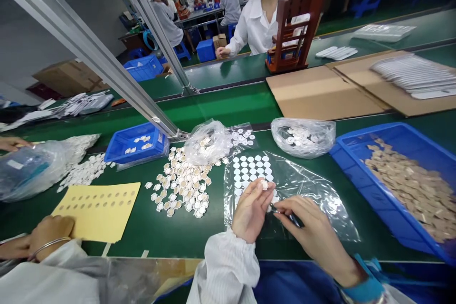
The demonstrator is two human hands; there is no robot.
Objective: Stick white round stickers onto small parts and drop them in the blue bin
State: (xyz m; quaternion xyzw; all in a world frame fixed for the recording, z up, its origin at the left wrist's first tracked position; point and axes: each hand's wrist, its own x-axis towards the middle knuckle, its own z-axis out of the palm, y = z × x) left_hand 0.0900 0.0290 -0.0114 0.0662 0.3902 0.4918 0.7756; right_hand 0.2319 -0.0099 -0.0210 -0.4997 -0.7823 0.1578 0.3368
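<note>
My left hand [251, 209] pinches a small round disc [264, 184] between thumb and fingertips, held just above a clear plastic sheet [320, 194] covered with rows of white round stickers [251, 167]. My right hand [313, 230] grips slim metal tweezers [285, 213], whose tip points toward the left hand's fingers. A loose pile of beige and white discs [183, 185] lies on the green table left of the sheet.
A large blue bin of tan discs [409, 185] stands at right. Two plastic bags of parts [302, 137] and a small blue tray [137, 143] sit behind. A co-worker's hand [46, 235] rests on a yellow perforated sheet [99, 209] at left. Another person sits across the table.
</note>
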